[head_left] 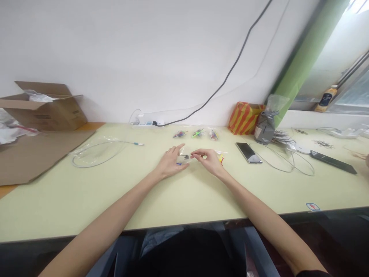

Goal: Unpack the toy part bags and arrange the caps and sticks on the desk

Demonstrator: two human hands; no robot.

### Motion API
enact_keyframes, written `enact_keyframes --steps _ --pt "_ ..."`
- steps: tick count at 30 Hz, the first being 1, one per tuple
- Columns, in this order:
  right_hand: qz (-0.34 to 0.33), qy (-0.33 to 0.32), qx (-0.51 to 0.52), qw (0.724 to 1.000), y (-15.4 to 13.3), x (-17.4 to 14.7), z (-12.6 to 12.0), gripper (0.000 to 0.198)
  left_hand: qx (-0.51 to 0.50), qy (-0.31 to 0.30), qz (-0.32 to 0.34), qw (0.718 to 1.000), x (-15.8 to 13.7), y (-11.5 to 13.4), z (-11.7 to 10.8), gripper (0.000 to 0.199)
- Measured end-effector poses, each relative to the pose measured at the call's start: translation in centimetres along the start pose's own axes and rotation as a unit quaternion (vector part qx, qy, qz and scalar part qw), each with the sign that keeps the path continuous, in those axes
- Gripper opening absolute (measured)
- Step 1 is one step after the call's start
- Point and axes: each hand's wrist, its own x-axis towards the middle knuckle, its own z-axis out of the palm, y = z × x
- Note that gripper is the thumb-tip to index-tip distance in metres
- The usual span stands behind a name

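Note:
My right hand point(210, 160) pinches one end of a thin dark rod point(186, 155) just above the table. A small dark piece point(187, 157) shows at the middle of the rod; its kind is too small to tell. Opposite it, my left hand point(169, 162) rests with thumb and index finger spread apart around the rod's other end. Whether it touches the rod I cannot tell. A small blue part point(179, 164) lies by my left thumb. Beside my right hand are yellow and red parts point(221, 159), partly hidden. Beyond the hands lie small clear bags of colored parts point(198, 133).
A smartphone point(249, 153) and a grey cable point(276, 164) lie to the right. A looped white cable point(95, 166) is at left, near a cardboard box point(54, 115). A power strip point(147, 125), a striped bag point(245, 118) and a grey bag point(264, 129) stand along the wall.

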Motion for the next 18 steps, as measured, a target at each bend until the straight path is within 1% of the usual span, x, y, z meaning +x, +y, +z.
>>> enact_keyframes --steps 3,4,5,6,8,9,10,12,14,16,18 --pt "-0.048 -0.055 -0.009 0.997 -0.8 -0.2 0.5 0.032 -0.028 0.010 0.024 0.999 -0.2 0.6 0.3 0.085" --pt "-0.070 -0.062 -0.016 0.995 -0.8 -0.1 0.4 0.036 -0.031 0.011 0.029 0.999 -0.2 0.7 0.4 0.084" --pt "-0.093 -0.053 -0.029 0.994 -0.8 0.0 0.0 0.041 -0.032 0.012 0.032 0.999 -0.2 0.8 0.5 0.084" --pt "-0.112 -0.027 -0.049 0.992 -0.6 0.2 -0.6 0.046 -0.030 0.013 0.033 0.999 -0.2 0.8 0.5 0.083" --pt "-0.124 0.050 -0.105 0.985 0.1 0.7 -2.4 0.055 -0.021 0.014 0.029 0.999 -0.1 0.6 0.4 0.083" --pt "-0.115 0.079 -0.139 0.980 0.5 0.8 -3.6 0.055 -0.017 0.014 0.027 0.999 -0.1 0.5 0.4 0.083" --pt "-0.101 0.089 -0.176 0.975 1.0 0.9 -4.8 0.054 -0.013 0.015 0.025 0.999 0.0 0.4 0.3 0.082" --pt "-0.064 0.061 -0.248 0.965 2.0 1.0 -6.9 0.050 -0.005 0.014 0.020 1.000 0.1 0.1 0.1 0.081" --pt "-0.033 0.019 -0.305 0.952 3.0 0.9 -8.2 0.046 0.008 0.007 0.012 1.000 0.2 0.0 -0.1 0.080" --pt "-0.018 -0.017 -0.341 0.940 3.9 0.9 -8.3 0.042 0.022 -0.003 0.006 1.000 0.2 -0.1 -0.1 0.076" --pt "-0.016 -0.049 -0.365 0.929 4.5 1.1 -7.5 0.038 0.032 -0.011 0.008 0.999 0.3 -0.2 -0.1 0.072"
